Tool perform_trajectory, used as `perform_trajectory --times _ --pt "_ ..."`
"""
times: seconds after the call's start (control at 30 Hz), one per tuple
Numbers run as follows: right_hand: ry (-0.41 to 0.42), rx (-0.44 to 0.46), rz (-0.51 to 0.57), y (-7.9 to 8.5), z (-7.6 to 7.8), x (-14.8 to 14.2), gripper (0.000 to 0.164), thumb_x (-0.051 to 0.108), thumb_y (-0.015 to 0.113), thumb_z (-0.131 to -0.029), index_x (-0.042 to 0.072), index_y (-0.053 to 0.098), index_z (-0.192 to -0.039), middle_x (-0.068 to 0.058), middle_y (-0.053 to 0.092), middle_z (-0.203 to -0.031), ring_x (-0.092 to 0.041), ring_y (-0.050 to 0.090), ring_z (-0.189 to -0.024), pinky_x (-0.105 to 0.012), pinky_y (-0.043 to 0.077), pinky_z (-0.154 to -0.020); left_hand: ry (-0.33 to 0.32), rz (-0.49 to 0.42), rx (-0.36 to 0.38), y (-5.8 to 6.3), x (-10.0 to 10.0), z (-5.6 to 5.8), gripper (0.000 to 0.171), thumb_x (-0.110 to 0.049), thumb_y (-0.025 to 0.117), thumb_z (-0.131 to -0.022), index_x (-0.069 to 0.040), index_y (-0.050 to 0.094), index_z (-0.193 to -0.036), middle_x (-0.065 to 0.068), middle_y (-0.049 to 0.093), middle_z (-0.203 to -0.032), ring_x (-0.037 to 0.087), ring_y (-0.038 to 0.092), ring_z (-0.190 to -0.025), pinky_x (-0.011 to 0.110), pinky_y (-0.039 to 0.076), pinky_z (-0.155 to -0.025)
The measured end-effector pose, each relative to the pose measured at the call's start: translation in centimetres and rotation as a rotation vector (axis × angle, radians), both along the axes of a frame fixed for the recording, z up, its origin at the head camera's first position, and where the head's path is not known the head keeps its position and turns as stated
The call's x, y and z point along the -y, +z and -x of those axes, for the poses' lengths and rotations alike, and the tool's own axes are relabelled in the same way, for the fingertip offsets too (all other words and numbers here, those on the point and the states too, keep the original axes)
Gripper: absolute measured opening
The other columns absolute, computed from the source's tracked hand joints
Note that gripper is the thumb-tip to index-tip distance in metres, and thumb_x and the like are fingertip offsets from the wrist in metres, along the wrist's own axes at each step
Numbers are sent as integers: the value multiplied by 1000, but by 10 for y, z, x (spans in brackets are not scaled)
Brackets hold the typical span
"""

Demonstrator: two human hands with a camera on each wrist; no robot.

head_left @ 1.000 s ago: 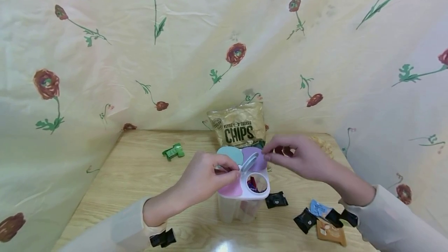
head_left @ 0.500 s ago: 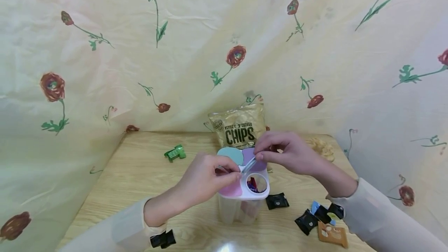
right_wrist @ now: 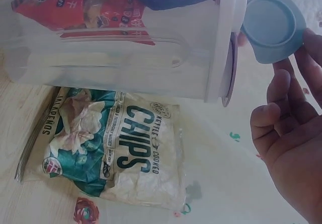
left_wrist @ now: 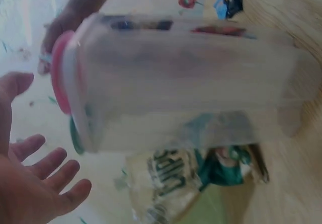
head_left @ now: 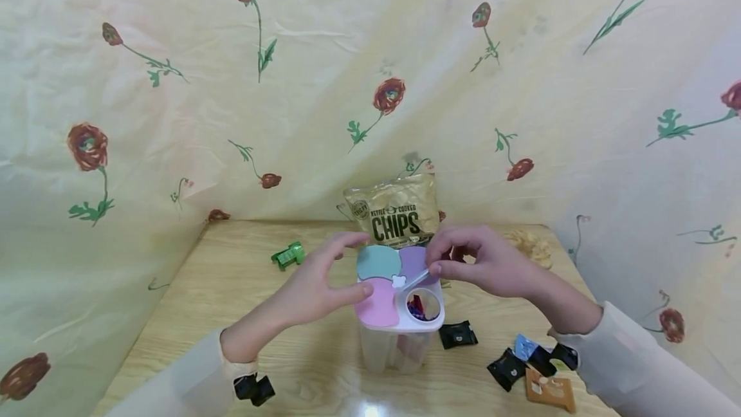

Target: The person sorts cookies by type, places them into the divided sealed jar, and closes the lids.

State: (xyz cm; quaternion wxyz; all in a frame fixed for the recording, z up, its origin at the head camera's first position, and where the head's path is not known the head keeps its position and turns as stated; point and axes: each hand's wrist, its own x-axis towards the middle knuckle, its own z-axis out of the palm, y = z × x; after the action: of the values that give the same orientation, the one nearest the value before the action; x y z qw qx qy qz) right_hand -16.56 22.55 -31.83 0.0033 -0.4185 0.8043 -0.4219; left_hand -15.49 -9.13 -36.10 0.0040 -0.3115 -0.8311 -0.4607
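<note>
A clear plastic storage container (head_left: 389, 347) stands upright on the table, its white top divided into coloured flip lids. The teal lid (head_left: 377, 262), pink lid (head_left: 379, 304) and purple lid (head_left: 412, 259) lie closed. A light blue lid (right_wrist: 271, 23) is tilted up beside the round opening, where red and purple wrappers (head_left: 421, 306) show. My right hand (head_left: 483, 256) pinches that lid's edge between thumb and finger. My left hand (head_left: 324, 285) is spread at the container's left, thumb over the pink lid, holding nothing. Through the clear wall, the right wrist view shows a red packet (right_wrist: 95, 11).
A chip bag (head_left: 396, 211) leans behind the container. Green wrapped pieces (head_left: 287, 255) lie at the left. To the right are black packets (head_left: 458, 334), a blue packet (head_left: 524, 346) and a brown packet (head_left: 548, 389). A pale yellowish bundle (head_left: 529, 246) lies at the back right.
My left hand has let go of the light blue lid, spread its fingers and drawn back left. My right hand has come in from the right and taken hold of the lid's edge.
</note>
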Motion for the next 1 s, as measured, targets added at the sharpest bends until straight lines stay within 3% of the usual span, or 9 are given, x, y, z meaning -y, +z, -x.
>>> perform_trajectory --times 0.2,0.47,0.7,1.0 --pt "36 6 -9 -2 -7 -8 22 3 72 -94 23 73 -104 7 71 -100 -11 55 -74 -26 45 -54 -120 27 109 -20 15 13 94 -43 81 -85 -19 29 -160 2 42 -158 23 41 -145 55 34 -119" --pt "7 -12 -53 -9 -20 -15 25 6 74 -93 29 73 -103 8 72 -109 -10 63 -90 -25 52 -61 -203 -52 195 -38 18 15 104 -60 77 -83 -23 21 -163 -2 37 -161 22 38 -148 55 34 -120" --pt "-19 -63 -45 -21 -33 -19 27 6 76 -92 31 72 -102 7 71 -114 -9 66 -99 -26 55 -68 -250 -107 248 -43 16 16 103 -57 78 -84 -22 21 -163 -3 38 -160 21 38 -147 56 33 -120" --pt "-29 -88 -32 -31 -43 -20 29 6 79 -89 29 73 -106 7 71 -116 -12 66 -108 -28 57 -82 -270 -128 255 -42 14 16 101 -54 79 -84 -26 21 -162 -3 37 -160 22 38 -147 56 34 -119"
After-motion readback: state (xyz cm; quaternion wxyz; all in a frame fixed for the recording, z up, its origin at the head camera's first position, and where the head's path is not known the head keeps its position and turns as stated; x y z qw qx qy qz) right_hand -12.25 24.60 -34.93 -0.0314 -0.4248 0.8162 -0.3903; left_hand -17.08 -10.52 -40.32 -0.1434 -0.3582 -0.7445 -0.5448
